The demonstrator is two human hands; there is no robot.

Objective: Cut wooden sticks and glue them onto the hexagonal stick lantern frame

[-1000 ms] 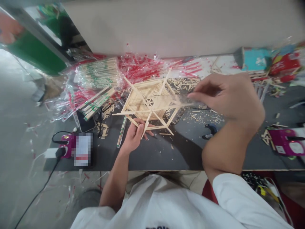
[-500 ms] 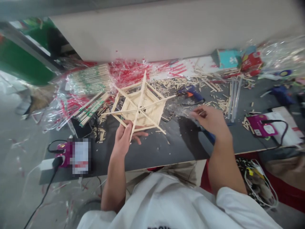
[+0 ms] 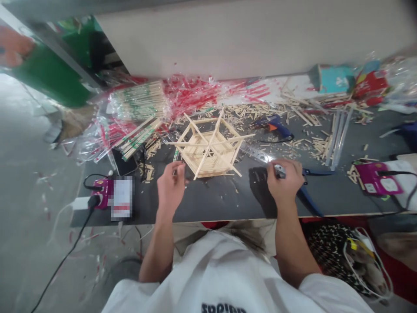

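Curling loosely just left of the stick frame point(image 3: 210, 150), our left hand point(image 3: 171, 184) no longer grips it; our right hand point(image 3: 285, 179) pinches clear plastic point(image 3: 259, 153).

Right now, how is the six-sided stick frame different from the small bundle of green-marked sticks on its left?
The six-sided stick frame has sticks crossing and stacked into a shape; the small bundle has straight sticks lying side by side.
The stick frame looks plain and pale, while the bundle has green marks.
The stick frame spreads wider than the bundle.
Both are made of thin, pale sticks.
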